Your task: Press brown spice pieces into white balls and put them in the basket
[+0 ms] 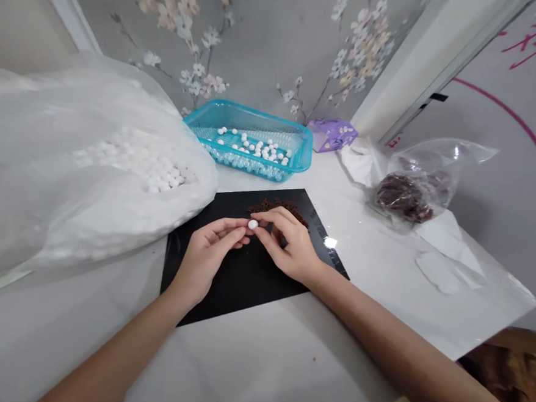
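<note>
A small white ball (pixel 253 224) is pinched between the fingertips of both hands, above a black mat (pixel 246 276). My left hand (pixel 212 254) closes on it from the left with thumb and forefinger. From the right, my right hand (pixel 286 239) touches it with thumb and fingertips, the other fingers curled. Just behind the right hand lies a pile of small dark reddish-brown pieces (pixel 271 204) on the mat, partly covered by that hand.
A large white plastic bag (pixel 126 205) full of white balls bulges at the left. Behind the mat stands a blue basket (pixel 299 162) with several white balls. A purple packet (pixel 332 135), white tissues (pixel 361 161) and a clear bag of dark brown material (pixel 405 197) lie on the right.
</note>
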A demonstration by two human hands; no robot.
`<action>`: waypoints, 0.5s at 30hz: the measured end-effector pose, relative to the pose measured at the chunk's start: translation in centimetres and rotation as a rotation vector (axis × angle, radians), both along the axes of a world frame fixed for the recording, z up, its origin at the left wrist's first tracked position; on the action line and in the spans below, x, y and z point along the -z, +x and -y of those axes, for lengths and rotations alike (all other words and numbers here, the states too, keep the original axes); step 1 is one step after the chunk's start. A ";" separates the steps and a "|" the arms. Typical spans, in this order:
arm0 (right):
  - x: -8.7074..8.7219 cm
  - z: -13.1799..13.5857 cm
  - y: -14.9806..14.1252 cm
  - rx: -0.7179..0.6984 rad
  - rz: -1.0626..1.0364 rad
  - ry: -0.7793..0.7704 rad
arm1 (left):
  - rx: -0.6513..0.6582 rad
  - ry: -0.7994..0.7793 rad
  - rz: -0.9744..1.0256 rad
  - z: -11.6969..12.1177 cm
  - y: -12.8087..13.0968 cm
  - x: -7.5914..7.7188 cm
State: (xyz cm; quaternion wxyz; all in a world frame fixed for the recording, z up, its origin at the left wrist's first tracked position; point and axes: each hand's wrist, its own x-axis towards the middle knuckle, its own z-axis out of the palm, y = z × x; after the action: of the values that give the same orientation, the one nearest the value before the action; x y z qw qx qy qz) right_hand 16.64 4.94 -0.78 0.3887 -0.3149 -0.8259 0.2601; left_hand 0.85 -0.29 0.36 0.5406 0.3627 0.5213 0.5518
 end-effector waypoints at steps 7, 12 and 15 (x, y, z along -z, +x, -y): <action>-2.3 -2.9 0.5 0.136 -0.022 0.134 | -0.001 -0.015 -0.032 0.2 0.1 -0.1; -4.8 -9.7 0.7 0.344 0.125 0.241 | 0.021 -0.005 -0.018 0.2 0.0 0.0; -5.4 -12.5 -0.6 0.463 0.354 0.187 | 0.032 -0.002 -0.023 0.3 -0.1 0.1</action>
State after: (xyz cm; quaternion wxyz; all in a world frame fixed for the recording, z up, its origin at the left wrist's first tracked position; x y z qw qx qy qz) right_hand 16.09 17.44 4.65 0.3152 -0.4979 -0.8074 0.0284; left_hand 0.72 -0.54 0.31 0.5436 0.3768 0.5223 0.5382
